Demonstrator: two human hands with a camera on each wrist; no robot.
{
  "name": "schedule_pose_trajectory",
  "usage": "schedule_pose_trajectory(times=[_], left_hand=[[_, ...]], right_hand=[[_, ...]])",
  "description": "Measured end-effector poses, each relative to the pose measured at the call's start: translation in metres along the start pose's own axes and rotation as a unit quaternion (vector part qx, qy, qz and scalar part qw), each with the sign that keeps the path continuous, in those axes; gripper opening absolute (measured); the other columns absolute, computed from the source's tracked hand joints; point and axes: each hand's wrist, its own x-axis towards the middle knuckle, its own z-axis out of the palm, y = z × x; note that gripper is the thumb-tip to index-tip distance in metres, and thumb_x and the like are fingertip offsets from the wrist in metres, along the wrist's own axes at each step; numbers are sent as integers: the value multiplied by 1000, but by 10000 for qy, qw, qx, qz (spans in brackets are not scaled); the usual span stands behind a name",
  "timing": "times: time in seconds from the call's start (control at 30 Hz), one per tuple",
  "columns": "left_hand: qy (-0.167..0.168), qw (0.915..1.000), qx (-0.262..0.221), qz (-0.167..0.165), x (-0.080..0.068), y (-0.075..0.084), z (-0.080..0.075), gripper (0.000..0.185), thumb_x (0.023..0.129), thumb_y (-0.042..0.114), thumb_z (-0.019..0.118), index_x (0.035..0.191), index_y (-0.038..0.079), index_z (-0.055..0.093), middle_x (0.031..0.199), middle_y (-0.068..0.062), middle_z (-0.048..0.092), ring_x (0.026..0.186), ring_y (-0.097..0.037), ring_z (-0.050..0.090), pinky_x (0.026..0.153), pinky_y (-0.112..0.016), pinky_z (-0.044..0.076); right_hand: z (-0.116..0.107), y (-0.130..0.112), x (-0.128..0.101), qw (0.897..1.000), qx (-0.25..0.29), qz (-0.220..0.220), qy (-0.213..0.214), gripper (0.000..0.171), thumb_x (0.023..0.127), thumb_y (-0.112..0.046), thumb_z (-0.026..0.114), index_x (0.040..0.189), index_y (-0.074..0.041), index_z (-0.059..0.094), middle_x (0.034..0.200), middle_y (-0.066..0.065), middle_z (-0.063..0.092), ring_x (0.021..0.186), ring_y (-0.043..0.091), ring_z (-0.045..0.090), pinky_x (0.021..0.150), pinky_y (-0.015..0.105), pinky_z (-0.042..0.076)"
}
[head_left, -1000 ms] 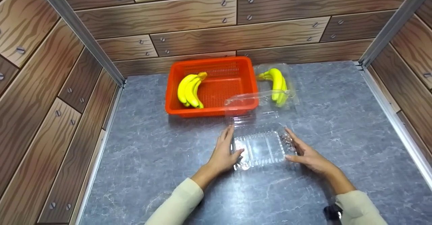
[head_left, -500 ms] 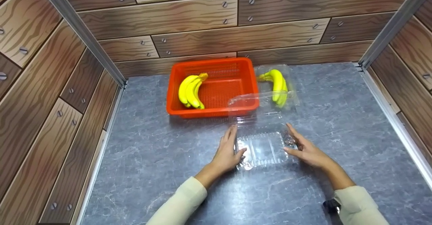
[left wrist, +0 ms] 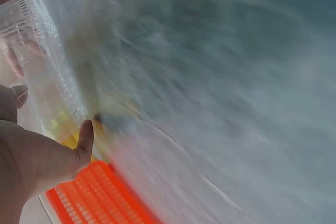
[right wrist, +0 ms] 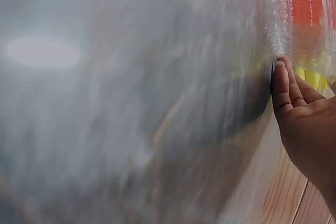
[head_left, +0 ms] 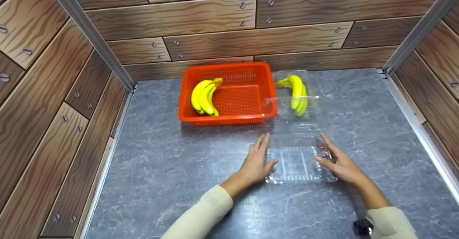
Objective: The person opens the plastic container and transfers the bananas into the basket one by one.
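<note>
A clear plastic clamshell container lies near the middle of the grey table, its see-through lid standing up at the back. My left hand holds its left side, with the fingers along the outside and the thumb over the rim. On the opposite side my right hand holds the right wall, thumb inward. Through the raised lid, part of a yellow banana bunch shows; this bunch lies on another clear container behind. In the right wrist view, the fingers meet the container's edge.
An orange plastic basket stands at the back, left of the second container, with a banana bunch in its left part. Wood-patterned walls close off the back and sides. A small dark device sits by the right sleeve.
Both hands have moved to the right together with the open clear container. Its lid now overlaps less of the basket. The basket and both banana bunches stay where they were.
</note>
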Motion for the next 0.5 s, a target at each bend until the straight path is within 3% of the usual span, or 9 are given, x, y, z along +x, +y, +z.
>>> schedule_pose_trajectory(times=[0.07,0.2,0.4,0.5], left_hand=[[-27,10000,6,-8,1,5,4,92,102,36,71,173,18,15,179,-12,22,158,-35,38,129,-49,39],[-1,9999,89,73,5,11,13,90,103,37,70,173,15,18,180,-9,22,155,-33,43,128,-45,41],[-45,10000,42,78,12,21,24,90,103,41,68,173,15,16,181,-5,19,153,-31,45,129,-42,39],[2,10000,-25,-57,15,25,30,89,103,45,67,173,19,17,181,-2,21,156,-27,44,131,-40,36]], right_hand=[[-4,4,-5,9999,37,7,95,85,105,-17,68,172,-10,16,157,32,52,123,-4,62,97,12,50],[-10,13,-15,9990,365,-90,233,83,105,-12,66,172,-9,17,156,32,53,132,-14,49,100,6,46],[-21,26,-23,9967,628,-321,407,80,104,-6,64,171,-5,19,145,-10,62,137,-22,38,104,2,41],[-27,30,-25,9976,472,-209,470,79,105,-8,64,171,-8,20,142,-21,59,139,-18,38,102,2,43]])
